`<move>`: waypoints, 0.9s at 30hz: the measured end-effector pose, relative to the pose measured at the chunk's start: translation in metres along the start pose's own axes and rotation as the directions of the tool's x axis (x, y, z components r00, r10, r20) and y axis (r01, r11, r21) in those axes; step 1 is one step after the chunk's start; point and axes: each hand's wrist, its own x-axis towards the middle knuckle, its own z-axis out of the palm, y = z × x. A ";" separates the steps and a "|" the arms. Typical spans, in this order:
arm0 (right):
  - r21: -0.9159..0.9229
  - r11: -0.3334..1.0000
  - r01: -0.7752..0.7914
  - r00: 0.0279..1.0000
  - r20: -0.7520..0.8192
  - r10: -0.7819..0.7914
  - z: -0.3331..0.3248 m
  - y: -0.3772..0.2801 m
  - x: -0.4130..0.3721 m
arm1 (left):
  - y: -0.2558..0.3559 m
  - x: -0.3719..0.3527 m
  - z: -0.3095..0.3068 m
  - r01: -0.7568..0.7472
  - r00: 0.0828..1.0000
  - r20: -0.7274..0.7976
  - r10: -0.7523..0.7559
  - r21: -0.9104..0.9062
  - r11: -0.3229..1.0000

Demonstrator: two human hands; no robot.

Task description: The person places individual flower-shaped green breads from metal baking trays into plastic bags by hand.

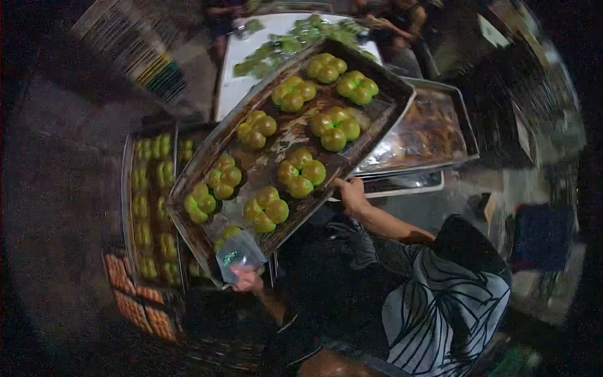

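Observation:
A large dark baking tray point(286, 129) is held tilted in front of me, carrying several browned green clusters of round buns point(300, 173). Wrapped around the tray's right-hand near edge are the fingers of my right hand point(352, 195). My left hand point(247, 279) is closed at the near left corner, with a clear plastic bag point(240, 256) bearing a green round print between it and the tray. The bag partly covers one bun cluster in that corner. The fingers under the tray are hidden.
Trays of more green buns point(143, 207) stand at the left, above stacked eggs point(147, 305). On the right lies a tray of flat brown baked goods point(433, 129). A white table point(232, 94) with green packed pieces is behind, with people's arms beside it.

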 end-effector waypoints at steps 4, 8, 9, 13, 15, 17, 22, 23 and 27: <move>0.113 0.993 -0.035 0.964 -0.259 0.064 -0.032 0.045 0.006 | 0.003 0.044 0.057 -0.267 0.962 0.026 0.270 -0.089 0.960; -0.242 0.970 -0.013 0.830 -0.544 -0.124 0.036 0.103 0.031 | -0.063 0.143 0.065 -0.431 0.902 -0.029 0.431 -0.136 0.892; -0.324 0.944 0.057 0.791 -0.562 -0.241 0.049 0.077 0.005 | -0.088 0.134 0.064 -0.470 0.883 -0.056 0.467 -0.134 0.872; -0.657 0.748 -0.088 0.803 -0.491 -0.337 -0.005 0.065 0.001 | -0.031 0.101 0.060 -0.573 0.760 0.363 0.539 -0.017 0.819; -0.825 0.563 -0.049 0.914 -0.264 -0.307 0.003 0.051 0.007 | -0.005 0.128 0.044 -0.555 0.711 0.604 0.360 0.167 0.815; -0.847 0.531 0.006 0.939 -0.177 -0.293 0.000 0.021 -0.003 | 0.022 0.135 0.051 -0.118 0.783 0.622 0.025 0.109 0.987; -0.403 0.830 0.386 0.922 0.156 -0.354 0.026 -0.021 -0.021 | 0.141 0.103 0.093 0.543 0.529 0.803 -0.276 -0.070 0.837; -0.227 0.853 0.469 0.882 0.165 -0.441 0.030 -0.015 -0.017 | 0.147 0.083 0.110 0.497 0.389 0.874 -0.290 0.065 0.865; -0.495 0.848 0.188 0.975 -0.009 -0.221 -0.064 0.014 0.022 | 0.135 -0.012 0.204 0.561 0.174 0.927 -0.333 0.184 0.807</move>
